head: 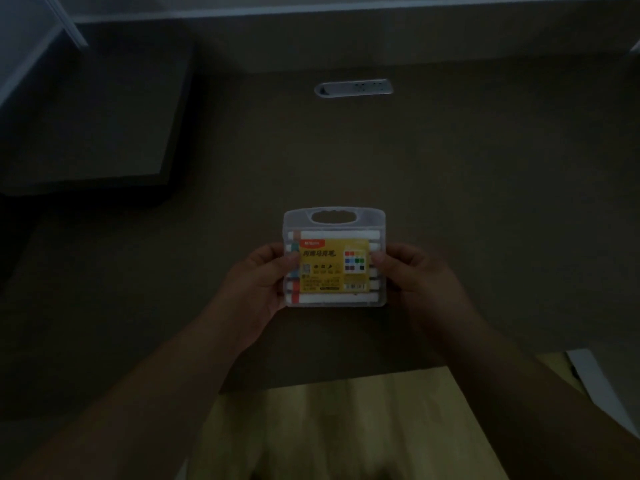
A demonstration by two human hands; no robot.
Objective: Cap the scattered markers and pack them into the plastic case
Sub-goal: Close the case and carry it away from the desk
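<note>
The clear plastic case (334,218) with a carry handle and a yellow label lies closed at the middle of the dim desk. Several white markers (339,234) with coloured ends lie stacked inside it. My left hand (258,284) grips the case's left edge, thumb on top of the lid. My right hand (414,275) grips its right edge the same way. No loose markers or caps show on the desk.
A dark flat box or mat (93,126) sits at the left of the desk (485,202). A power socket strip (353,87) is set into the desk at the back. The front desk edge runs near my forearms, with light floor (346,427) below.
</note>
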